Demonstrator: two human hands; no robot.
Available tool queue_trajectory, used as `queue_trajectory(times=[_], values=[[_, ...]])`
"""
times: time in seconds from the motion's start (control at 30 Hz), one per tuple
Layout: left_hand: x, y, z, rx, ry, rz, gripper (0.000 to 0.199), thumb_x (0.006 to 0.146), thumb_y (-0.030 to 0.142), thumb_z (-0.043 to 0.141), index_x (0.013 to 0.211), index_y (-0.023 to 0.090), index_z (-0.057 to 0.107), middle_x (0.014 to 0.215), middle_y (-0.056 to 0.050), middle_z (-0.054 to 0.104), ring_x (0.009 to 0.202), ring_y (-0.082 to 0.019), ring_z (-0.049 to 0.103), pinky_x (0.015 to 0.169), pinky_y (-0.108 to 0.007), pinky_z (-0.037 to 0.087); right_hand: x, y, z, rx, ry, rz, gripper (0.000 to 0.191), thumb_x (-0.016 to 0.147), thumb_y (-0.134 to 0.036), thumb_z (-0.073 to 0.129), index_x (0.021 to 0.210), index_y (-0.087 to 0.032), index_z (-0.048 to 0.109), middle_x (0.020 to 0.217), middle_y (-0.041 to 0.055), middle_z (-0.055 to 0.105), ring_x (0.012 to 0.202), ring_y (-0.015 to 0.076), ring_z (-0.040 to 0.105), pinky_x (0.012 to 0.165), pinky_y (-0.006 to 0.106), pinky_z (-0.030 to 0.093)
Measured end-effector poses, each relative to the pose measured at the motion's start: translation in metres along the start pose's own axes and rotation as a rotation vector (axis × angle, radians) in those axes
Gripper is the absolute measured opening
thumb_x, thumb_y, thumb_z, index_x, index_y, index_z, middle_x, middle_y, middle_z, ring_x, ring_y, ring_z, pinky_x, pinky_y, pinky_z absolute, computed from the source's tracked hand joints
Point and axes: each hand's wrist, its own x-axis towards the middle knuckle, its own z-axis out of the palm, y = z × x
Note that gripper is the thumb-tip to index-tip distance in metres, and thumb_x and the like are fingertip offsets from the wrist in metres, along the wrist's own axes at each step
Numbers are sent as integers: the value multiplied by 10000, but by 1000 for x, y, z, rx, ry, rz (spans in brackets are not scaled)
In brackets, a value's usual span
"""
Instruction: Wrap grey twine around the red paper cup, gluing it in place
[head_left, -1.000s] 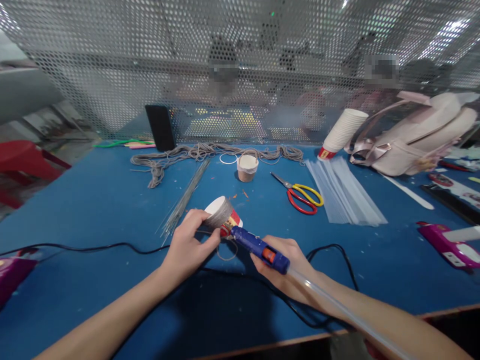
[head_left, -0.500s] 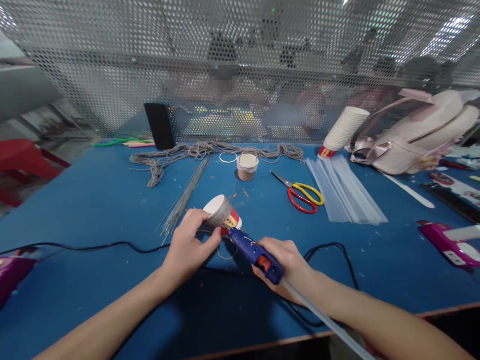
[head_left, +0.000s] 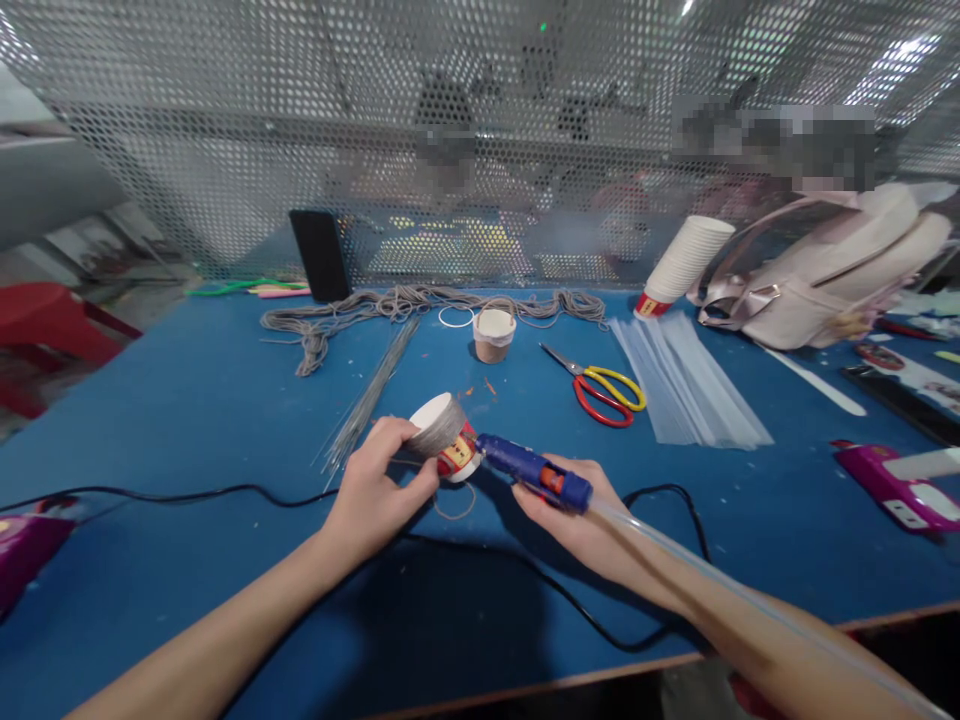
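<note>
Tilted on its side, a paper cup point(head_left: 459, 452) with grey cord wound round its rim half is gripped between the thumb and fingers of my left hand point(head_left: 386, 480). A loose loop of cord hangs below the cup. My right hand point(head_left: 574, 510) is closed around a blue glue gun point(head_left: 525, 470), whose nozzle points left at the cup's red printed side, close to it. A long clear glue stick point(head_left: 675, 552) sticks out of the gun's back. Beyond the cup stands a small basket-like cup point(head_left: 493, 338) with a handle.
Scissors point(head_left: 600, 390), clear strips point(head_left: 690, 385) and stacked cups point(head_left: 682, 265) lie to the right, near a pale backpack point(head_left: 832, 270). Grey cord point(head_left: 311, 335), thin wires point(head_left: 371, 395) and a phone point(head_left: 321, 255) are left of centre. A black cable point(head_left: 525, 565) crosses the table point(head_left: 187, 590).
My right hand and the glue gun have moved right and turned flatter, showing more of the cup's red side. My left hand and the cup have barely moved.
</note>
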Motion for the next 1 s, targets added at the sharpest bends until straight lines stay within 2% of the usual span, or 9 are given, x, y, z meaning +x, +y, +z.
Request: queue_trajectory(times=[0.1, 0.27, 0.43, 0.6, 0.8, 1.0], values=[[0, -2, 0, -4, 6, 23, 60, 727, 256, 535, 762, 208, 528, 735, -2, 577, 680, -149, 550, 639, -266, 461, 1, -4, -3, 42, -15, 52, 296, 762, -332, 560, 571, -202, 374, 516, -59, 351, 473, 76, 301, 444, 214, 283], [1, -1, 1, -13, -4, 26, 50, 729, 257, 524, 745, 210, 514, 727, 1, 568, 680, -150, 549, 635, -265, 459, 0, -7, -3, 44, -46, 29, 295, 757, -322, 557, 566, -199, 369, 522, -57, 354, 475, 71, 296, 454, 218, 275], [1, -3, -1, -28, -27, 28, 66, 729, 255, 534, 772, 205, 535, 742, -4, 579, 684, -151, 558, 647, -272, 463, 1, -7, -4, 110, -33, 103, 286, 742, -333, 569, 567, -198, 388, 517, -60, 351, 476, 71, 299, 444, 213, 277], [1, -4, -1, -58, -34, 62, 47, 747, 225, 534, 778, 191, 543, 747, -11, 582, 686, -146, 562, 639, -265, 460, -1, -10, -4, 145, -86, 96, 294, 743, -324, 567, 560, -199, 373, 517, -61, 334, 482, 71, 281, 439, 212, 267], [0, -6, -1, -73, -48, 42, 61, 744, 220, 530, 789, 184, 548, 768, -18, 585, 713, -151, 565, 658, -269, 465, -1, -11, -5, 174, -31, 141, 256, 741, -321, 575, 584, -200, 414, 530, -52, 373, 483, 80, 324, 446, 212, 290], [0, -4, -1, -71, -59, 9, 65, 738, 239, 539, 774, 187, 551, 740, -10, 581, 689, -149, 560, 642, -261, 459, -3, -10, -3, 106, -120, 125, 312, 754, -346, 574, 565, -195, 377, 527, -59, 342, 497, 72, 282, 461, 216, 262]])
